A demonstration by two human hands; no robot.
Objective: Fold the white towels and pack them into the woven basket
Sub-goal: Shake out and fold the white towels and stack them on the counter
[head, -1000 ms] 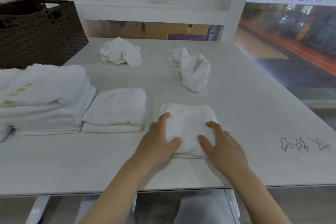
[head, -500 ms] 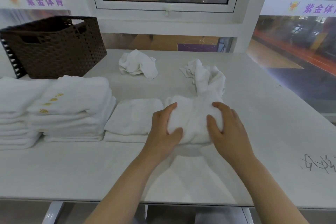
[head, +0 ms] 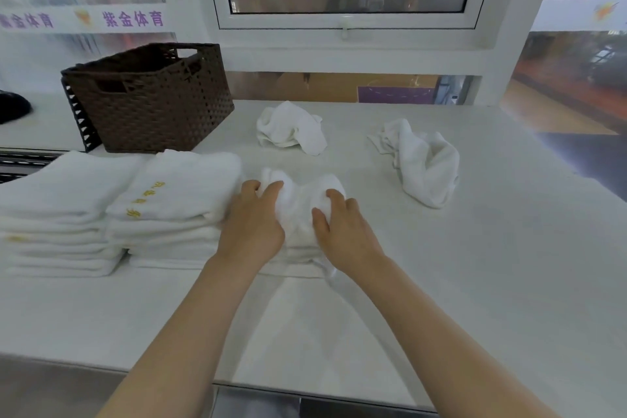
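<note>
My left hand (head: 252, 227) and my right hand (head: 342, 231) grip a folded white towel (head: 298, 200) by its two sides, on top of another folded towel (head: 295, 261) lying on the table. Left of them stand two stacks of folded white towels, one with gold lettering (head: 176, 200) and one at the far left (head: 61, 210). The dark brown woven basket (head: 149, 98) stands at the back left, its inside hidden. Two crumpled white towels lie further back, one in the middle (head: 288, 127) and one to the right (head: 424, 163).
The white table (head: 492, 265) runs to a front edge near me and a right edge. A window frame (head: 346, 27) and wall stand behind the table. A dark object (head: 13, 107) sits at the far left.
Both hands lifted the folded towel off the table in front of me and carried it left, onto the single folded towel beside the stacks. The view turned left, showing the whole basket.
</note>
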